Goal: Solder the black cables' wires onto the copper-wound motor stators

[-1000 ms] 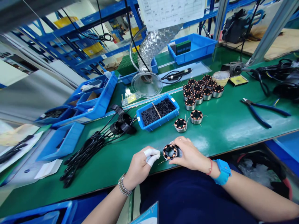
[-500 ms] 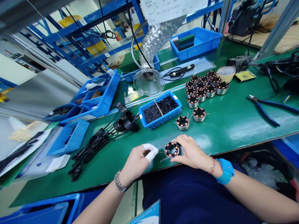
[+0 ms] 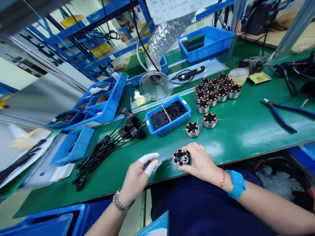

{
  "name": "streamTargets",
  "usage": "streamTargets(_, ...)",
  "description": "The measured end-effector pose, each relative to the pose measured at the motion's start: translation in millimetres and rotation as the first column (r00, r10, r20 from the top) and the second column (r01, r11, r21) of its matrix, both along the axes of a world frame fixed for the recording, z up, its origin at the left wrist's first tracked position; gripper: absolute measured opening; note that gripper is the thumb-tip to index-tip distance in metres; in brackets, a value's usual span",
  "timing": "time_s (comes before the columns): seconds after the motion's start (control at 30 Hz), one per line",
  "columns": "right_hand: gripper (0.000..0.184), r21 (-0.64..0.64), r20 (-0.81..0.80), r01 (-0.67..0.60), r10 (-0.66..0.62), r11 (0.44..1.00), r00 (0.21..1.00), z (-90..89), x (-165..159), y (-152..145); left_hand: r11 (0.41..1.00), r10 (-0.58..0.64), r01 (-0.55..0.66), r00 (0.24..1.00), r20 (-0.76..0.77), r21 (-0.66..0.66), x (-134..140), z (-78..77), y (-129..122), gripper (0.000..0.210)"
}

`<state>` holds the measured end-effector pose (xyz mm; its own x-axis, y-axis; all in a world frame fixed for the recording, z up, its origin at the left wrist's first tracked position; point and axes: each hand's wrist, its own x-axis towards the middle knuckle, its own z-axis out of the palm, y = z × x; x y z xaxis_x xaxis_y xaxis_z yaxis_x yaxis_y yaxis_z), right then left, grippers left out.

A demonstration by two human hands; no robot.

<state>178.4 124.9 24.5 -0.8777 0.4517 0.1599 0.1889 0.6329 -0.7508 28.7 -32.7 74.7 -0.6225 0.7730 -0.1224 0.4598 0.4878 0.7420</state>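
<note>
My right hand (image 3: 200, 160) grips a motor stator (image 3: 180, 158) by its right side, just above the front edge of the bench. Copper windings show inside its metal ring, and thin wire ends stick out to the left. Left of it, apart from the stator, is my left hand (image 3: 141, 172), with white finger covers on thumb and forefinger. Those two fingers stand apart with nothing visible between them. Behind the held stator, two more stators, a nearer one (image 3: 192, 129) and a farther one (image 3: 210, 120), rest on the green bench (image 3: 236, 131).
A blue tray (image 3: 159, 131) of short black sleeves stands behind my hands. Several stators (image 3: 212, 90) cluster at the back right near a cream bowl (image 3: 238, 76). Blue-handled cutters (image 3: 280, 114) lie at right, black cables (image 3: 98, 154) at left. A fume duct (image 3: 157, 83) hangs behind.
My left hand has drawn back to the left, away from the stator's wires, and its thumb and forefinger have parted. My right hand still holds the stator in nearly the same place.
</note>
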Motion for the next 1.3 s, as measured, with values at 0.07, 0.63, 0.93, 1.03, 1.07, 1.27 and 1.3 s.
streamTargets(0.07, 0.045, 0.005, -0.003, 0.016, -0.016, 1.000, 1.000, -1.0, -0.9, -2.2, 0.999, -0.033, 0.029, 0.996, 0.079, 0.045, 6.5, -10.0, -2.9, 0.024)
streamTargets(0.63, 0.041, 0.032, -0.013, 0.002, -0.001, 0.999, 1.000, -2.3, 0.3, -4.0, 0.905, -0.333, 0.425, 0.753, -0.567, 0.033, 25.4, 21.8, 11.1, 0.016)
streamTargets(0.93, 0.023, 0.460, 0.131, -0.189, 0.145, 0.867, 0.981, 38.6, 14.3, 4.0, 0.996, -0.080, 0.090, 0.965, -0.250, 0.029, 5.7, -19.5, -5.8, 0.018)
streamTargets(1.03, 0.011, 0.577, 0.245, -0.351, 0.254, 0.738, 0.936, 44.1, 2.3, -3.8, 0.996, -0.061, 0.073, 0.977, -0.206, 0.055, 4.6, -33.2, 1.5, 0.021)
streamTargets(1.07, 0.013, 0.596, 0.274, -0.385, 0.272, 0.705, 0.922, 43.1, -3.0, -6.5, 0.995, -0.055, 0.070, 0.978, -0.201, 0.068, 4.8, -36.4, 3.8, 0.022)
streamTargets(1.27, 0.018, 0.586, 0.426, -0.508, 0.294, 0.632, 0.856, 58.0, -18.2, -1.7, 0.988, -0.007, 0.042, 0.973, -0.231, 0.146, 5.7, -52.8, 3.6, 0.022)
streamTargets(1.3, 0.018, 0.593, 0.423, -0.499, 0.282, 0.633, 0.861, 68.6, -17.7, 4.2, 0.986, 0.000, 0.041, 0.967, -0.253, 0.159, 6.0, -55.6, 2.0, 0.021)
